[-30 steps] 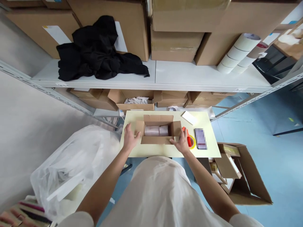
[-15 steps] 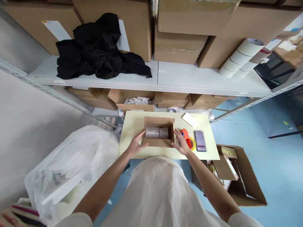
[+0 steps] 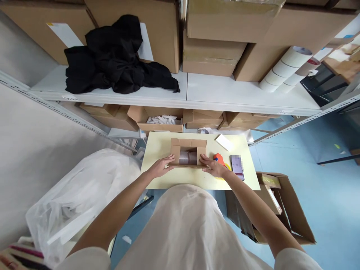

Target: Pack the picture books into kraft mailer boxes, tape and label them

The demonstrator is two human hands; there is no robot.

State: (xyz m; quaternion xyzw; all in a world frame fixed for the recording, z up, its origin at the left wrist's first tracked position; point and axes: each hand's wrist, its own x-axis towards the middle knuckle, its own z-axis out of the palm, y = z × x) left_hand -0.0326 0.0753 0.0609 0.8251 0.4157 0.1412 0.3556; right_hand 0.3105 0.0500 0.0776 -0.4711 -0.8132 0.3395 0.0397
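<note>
A small cardboard box (image 3: 189, 142) stands on the pale yellow table, its far flap up and its two short side flaps folded inward. Inside lies a roll-like item in cloudy wrap (image 3: 188, 157), partly covered by those flaps. My left hand (image 3: 162, 166) rests with stretched fingers on the left flap, thumb apart at the near corner. On the opposite flap lie the extended fingers of my right hand (image 3: 214, 167), its thumb also apart. Just beyond that hand is an orange-red tape dispenser (image 3: 218, 158), partly hidden by it. How the near flap stands, I cannot tell.
A phone (image 3: 237, 167) and a white block-like piece (image 3: 224, 142) lie on the right of the table (image 3: 157, 144). Behind it runs a shelf (image 3: 213, 90) with cartons and black cloth (image 3: 118, 60). A large open carton (image 3: 295, 210) is at right, a plastic bag (image 3: 84, 187) at left.
Both side flaps have folded inward over the box, narrowing its opening. My hands have moved from the box's sides onto these flaps. The near flap no longer lies out toward me.
</note>
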